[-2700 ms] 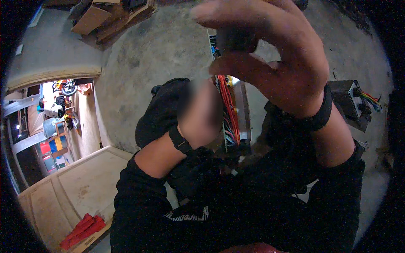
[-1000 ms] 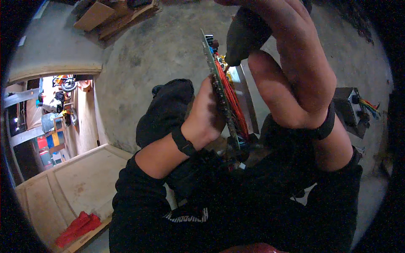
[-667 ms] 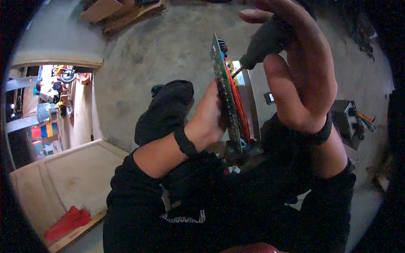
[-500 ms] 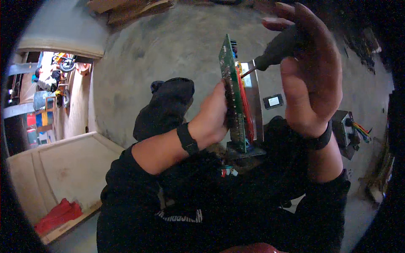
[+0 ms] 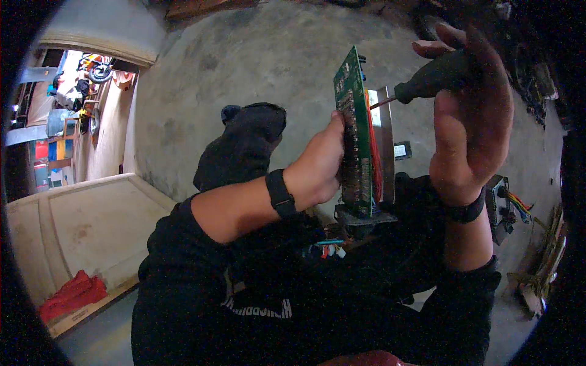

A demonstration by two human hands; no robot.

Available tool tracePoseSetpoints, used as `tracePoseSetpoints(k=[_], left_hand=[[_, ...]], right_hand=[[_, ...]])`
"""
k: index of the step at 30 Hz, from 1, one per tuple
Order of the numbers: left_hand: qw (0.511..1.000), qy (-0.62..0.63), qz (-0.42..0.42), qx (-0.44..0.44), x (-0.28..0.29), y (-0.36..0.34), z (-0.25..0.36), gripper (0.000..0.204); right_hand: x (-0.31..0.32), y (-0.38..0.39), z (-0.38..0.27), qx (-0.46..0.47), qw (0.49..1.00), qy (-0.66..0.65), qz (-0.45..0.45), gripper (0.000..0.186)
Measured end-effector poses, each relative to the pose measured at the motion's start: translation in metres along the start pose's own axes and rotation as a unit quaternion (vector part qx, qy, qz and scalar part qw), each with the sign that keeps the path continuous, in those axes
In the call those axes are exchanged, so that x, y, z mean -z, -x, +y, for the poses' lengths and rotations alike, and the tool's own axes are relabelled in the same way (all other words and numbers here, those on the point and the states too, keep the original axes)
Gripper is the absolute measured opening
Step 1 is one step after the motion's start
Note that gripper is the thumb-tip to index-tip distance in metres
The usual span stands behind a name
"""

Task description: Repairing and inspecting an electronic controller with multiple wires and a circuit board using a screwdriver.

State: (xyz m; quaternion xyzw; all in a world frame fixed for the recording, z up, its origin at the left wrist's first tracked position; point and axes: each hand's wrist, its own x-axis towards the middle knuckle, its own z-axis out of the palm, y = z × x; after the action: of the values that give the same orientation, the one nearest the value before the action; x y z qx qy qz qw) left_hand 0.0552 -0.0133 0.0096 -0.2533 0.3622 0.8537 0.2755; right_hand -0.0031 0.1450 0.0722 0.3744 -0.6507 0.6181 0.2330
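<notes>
Gripping the green circuit board with the left hand, holding it upright between the dark-clad legs! Clasping a dark-handled screwdriver in the right hand, aiming its shaft at the red wires beside the board; can't tell whether touching. Off right, on the floor, spotting a metal box with coloured leads.

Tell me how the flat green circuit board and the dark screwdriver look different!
The flat green circuit board is a broad, thin sheet; the dark screwdriver has a chunky handle and thin shaft. The board stands nearly upright, but the screwdriver slants sideways, its shaft toward the picture's left. The left hand touches the board; the right hand holds the screwdriver. Both have a hand on them.
</notes>
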Motion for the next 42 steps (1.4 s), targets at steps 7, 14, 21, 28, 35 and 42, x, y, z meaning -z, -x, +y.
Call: tracePoseSetpoints(k=[7,14,21,28,35,42], left_hand=[[1.0,0.009,0.005,0.009,-0.003,0.002,0.003,0.05],[0.999,0.028,-0.019,0.003,-0.01,-0.003,0.006,0.048],[0.999,-0.007,-0.039,0.0,-0.011,0.001,0.008,0.047],[0.999,0.001,-0.049,0.022,-0.003,0.0,0.005,0.052],[0.997,-0.038,-0.045,0.044,-0.008,-0.003,0.003,0.049],[0.999,-0.036,-0.019,0.017,-0.007,0.01,0.004,0.046]], right_hand=[[0.0,-0.003,0.0,-0.003,1.0,0.004,-0.006,0.056],[0.004,-0.005,0.002,0.006,1.0,0.018,-0.013,0.056],[0.004,-0.007,-0.002,0.005,0.999,0.031,-0.01,0.056],[-0.008,-0.011,-0.019,-0.071,0.994,0.053,0.065,0.055],[0.013,-0.006,-0.006,0.078,0.992,0.09,-0.038,0.047],[-0.014,-0.005,-0.014,0.011,1.0,0.023,0.001,0.036]])
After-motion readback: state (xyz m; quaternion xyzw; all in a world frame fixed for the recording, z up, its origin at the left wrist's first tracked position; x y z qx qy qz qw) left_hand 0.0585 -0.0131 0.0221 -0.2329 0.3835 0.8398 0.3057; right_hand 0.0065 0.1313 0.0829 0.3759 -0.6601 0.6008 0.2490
